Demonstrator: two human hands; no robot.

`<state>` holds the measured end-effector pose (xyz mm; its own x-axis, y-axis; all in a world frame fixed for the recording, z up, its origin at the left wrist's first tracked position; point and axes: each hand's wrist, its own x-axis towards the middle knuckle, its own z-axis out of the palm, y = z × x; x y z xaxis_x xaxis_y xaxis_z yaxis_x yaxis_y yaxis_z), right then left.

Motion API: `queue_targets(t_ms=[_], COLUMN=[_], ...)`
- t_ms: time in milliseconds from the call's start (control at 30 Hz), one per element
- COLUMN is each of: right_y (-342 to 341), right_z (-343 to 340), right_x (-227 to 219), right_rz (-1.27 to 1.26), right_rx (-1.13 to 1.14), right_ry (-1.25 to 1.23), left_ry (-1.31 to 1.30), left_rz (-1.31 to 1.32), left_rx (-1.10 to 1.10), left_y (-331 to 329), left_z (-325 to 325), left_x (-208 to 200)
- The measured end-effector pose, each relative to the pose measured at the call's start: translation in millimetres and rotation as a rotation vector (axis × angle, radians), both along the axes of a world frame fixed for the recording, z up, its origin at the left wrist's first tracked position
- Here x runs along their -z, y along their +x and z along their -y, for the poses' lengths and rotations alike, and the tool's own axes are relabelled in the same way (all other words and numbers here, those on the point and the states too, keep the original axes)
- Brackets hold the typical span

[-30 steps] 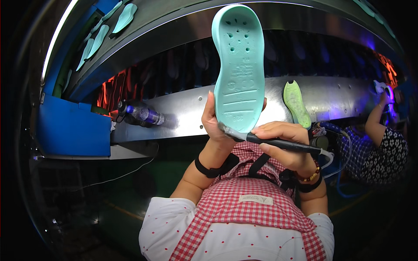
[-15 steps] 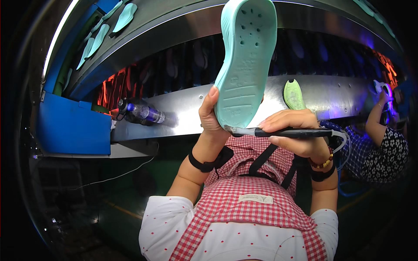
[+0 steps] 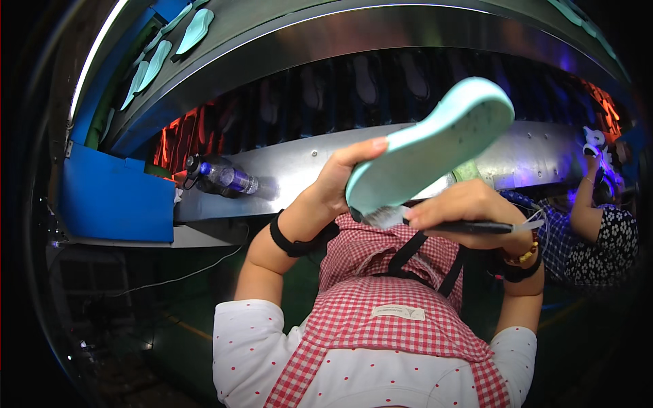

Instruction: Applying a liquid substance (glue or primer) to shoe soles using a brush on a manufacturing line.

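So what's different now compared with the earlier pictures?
The aqua sole has tilted: its far end swung down and to the right, where it had pointed nearly straight away from the person. It now hides most of the green sole. Nothing was let go: the left hand keeps the aqua sole, the right hand the black-handled brush. The bottle stayed put.

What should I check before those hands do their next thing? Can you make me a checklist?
1. Left hand holding the turquoise sole: ok.
2. Right hand gripping the black-handled brush: ok.
3. Brush tip touching the sole: cannot tell; they overlap in this view.
4. Clear bottle on the metal bench, apart from both hands: ok.
5. Light-green sole in full view: not ok; it's mostly hidden.
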<state>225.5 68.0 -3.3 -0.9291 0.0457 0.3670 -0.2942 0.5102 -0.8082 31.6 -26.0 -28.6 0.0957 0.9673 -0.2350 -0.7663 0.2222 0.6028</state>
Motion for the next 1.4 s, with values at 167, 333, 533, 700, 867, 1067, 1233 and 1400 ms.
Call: queue_targets(t_ms=[167,333,533,700,867,1067,1233,1400], right_y=[5.0,12.7,16.1,19.9,3.3,-8.0,-31.7,-50.5], right_z=[-9.4,-6.1,-18.9,-18.1,0.5,-1.1,-27.2,6.0], right_x=[1.0,-1.2,7.8,7.4,57.2,91.7,117.7,119.5], right_rz=[0.024,0.209,0.193,0.198,0.224,-0.039,-0.318,-0.122], right_rx=[0.032,-0.116,-0.053,0.073,0.336,0.657,1.035,0.902], right_ry=[0.029,0.345,0.361,-0.076,-0.496,-0.437,-0.199,0.264], left_ry=[-0.116,-0.14,-0.169,-0.166,-0.179,-0.162,-0.181,-0.165], left_rz=[-0.121,-0.296,-0.343,-0.021,0.105,0.193,0.263,0.252], left_rx=[0.146,0.243,0.229,0.14,-0.04,-0.153,-0.179,-0.256], left_y=[-1.0,-10.2,-10.7,-17.1,-4.5,-1.5,11.0,21.0], left_z=[0.7,3.9,4.8,10.3,7.4,6.4,5.2,-2.8], left_x=[0.1,7.0,17.2,33.1,55.1,74.5,84.0,84.5])
